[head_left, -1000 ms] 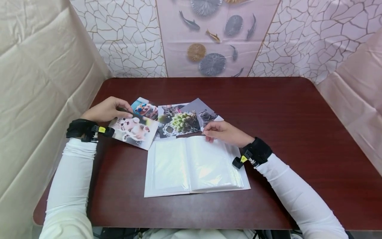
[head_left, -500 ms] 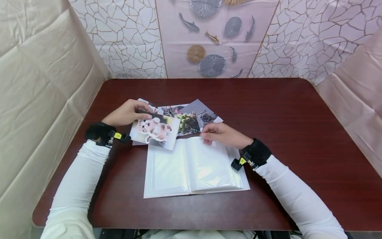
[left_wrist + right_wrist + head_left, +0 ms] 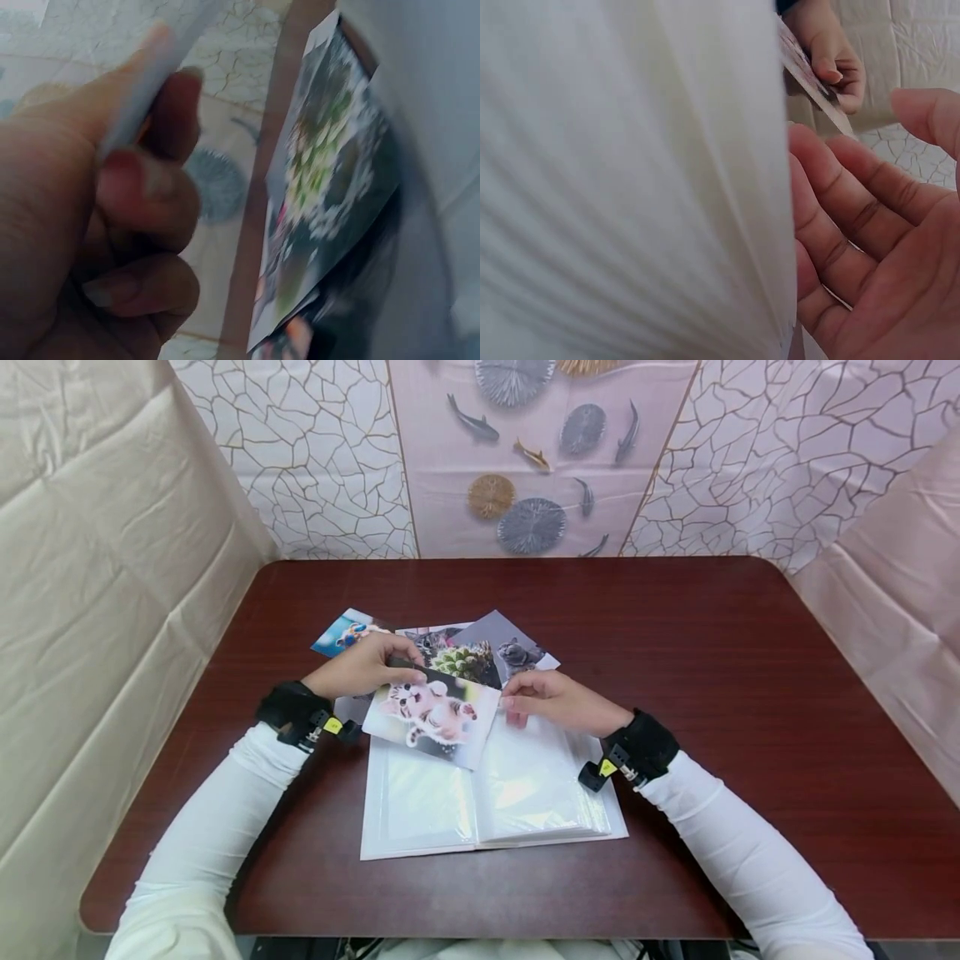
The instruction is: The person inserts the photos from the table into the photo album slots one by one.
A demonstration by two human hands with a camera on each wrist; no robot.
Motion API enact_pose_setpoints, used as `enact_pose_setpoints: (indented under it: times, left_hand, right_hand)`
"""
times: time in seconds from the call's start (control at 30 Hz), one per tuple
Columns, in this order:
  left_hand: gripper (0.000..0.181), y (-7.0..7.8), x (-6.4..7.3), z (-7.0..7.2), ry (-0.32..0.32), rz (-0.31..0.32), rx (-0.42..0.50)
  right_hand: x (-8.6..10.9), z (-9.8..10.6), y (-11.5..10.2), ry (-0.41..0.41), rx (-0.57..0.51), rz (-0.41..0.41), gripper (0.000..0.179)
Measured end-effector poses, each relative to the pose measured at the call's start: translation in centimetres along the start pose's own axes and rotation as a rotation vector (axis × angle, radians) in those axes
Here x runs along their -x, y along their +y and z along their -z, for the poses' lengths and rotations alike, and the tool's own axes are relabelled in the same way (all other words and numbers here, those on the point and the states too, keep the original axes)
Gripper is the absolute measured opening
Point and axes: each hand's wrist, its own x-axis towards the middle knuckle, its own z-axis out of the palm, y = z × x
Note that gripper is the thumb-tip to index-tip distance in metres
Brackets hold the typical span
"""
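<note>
A photo point(image 3: 427, 714) of a pink-and-white kitten hangs tilted over the upper part of an open photo album point(image 3: 423, 810). My left hand point(image 3: 367, 664) pinches its upper left edge between thumb and fingers; in the left wrist view the photo is seen edge-on. The album has clear, glossy sleeves. At its top edge is my right hand point(image 3: 562, 700), close to the photo's right corner. In the right wrist view, the fingers point(image 3: 840, 187) lie against the edge of the album pages point(image 3: 630, 187), while the thumb stands apart from them.
Behind the album several photos overlap: a succulent photo point(image 3: 463, 662), a grey cat photo point(image 3: 517, 647) and a blue-cornered one point(image 3: 335, 633) partly under my left hand. All lie on a dark red-brown table point(image 3: 675, 627). Cloth hangings stand around its back and sides.
My left hand has carried the kitten photo rightward from the left of the pile to over the album, near my right hand. The right hand has stayed almost still.
</note>
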Motion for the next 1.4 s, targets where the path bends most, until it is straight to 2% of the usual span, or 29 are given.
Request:
enact_pose_setpoints:
  times: [0.2, 0.37, 0.57, 0.7, 0.8, 1.0, 1.1, 1.27, 1.33, 1.4]
  left_hand:
    - [0.008, 0.2, -0.1, -0.8, 0.018, -0.039, 0.039]
    - [0.009, 0.2, -0.3, -1.1, 0.001, -0.065, 0.047]
    - [0.008, 0.8, -0.6, -1.8, -0.033, -0.091, 0.05]
    - [0.012, 0.9, -0.7, -1.9, -0.042, -0.068, 0.034]
    - [0.02, 0.7, -0.6, -1.8, -0.037, -0.027, 0.015]
    - [0.061, 0.0, -0.4, -1.4, -0.021, 0.082, 0.003]
    - [0.073, -0.5, -0.4, -1.3, -0.031, 0.104, 0.028]
    - [0.073, -0.9, -0.5, -1.1, -0.022, 0.12, 0.075]
    - [0.067, -0.9, -0.6, -1.1, -0.001, 0.127, 0.105]
    - [0.054, -0.8, -0.7, -0.9, 0.025, 0.13, 0.13]
  right_hand:
    - [0.0, -0.2, -0.1, 0.024, 0.005, -0.029, 0.018]
    - [-0.1, -0.4, -0.1, 0.015, -0.061, -0.046, 0.018]
    - [-0.1, -0.7, -0.2, -0.018, 0.02, -0.048, 0.013]
    - [-0.1, -0.9, -0.2, -0.013, 0.032, -0.053, 0.01]
    - [0.0, -0.8, -0.1, 0.017, 0.042, -0.051, 0.01]
    - [0.0, -0.8, 0.1, 0.095, -0.038, -0.034, 0.008]
    - [0.0, -0.8, 0.1, 0.131, -0.08, -0.059, 0.008]
    - [-0.1, -0.8, 0.0, 0.161, -0.099, -0.097, 0.01]
    - [-0.1, -0.7, -0.1, 0.158, -0.11, -0.101, 0.01]
    - [-0.1, -0.6, 0.0, 0.148, -0.118, -0.099, 0.01]
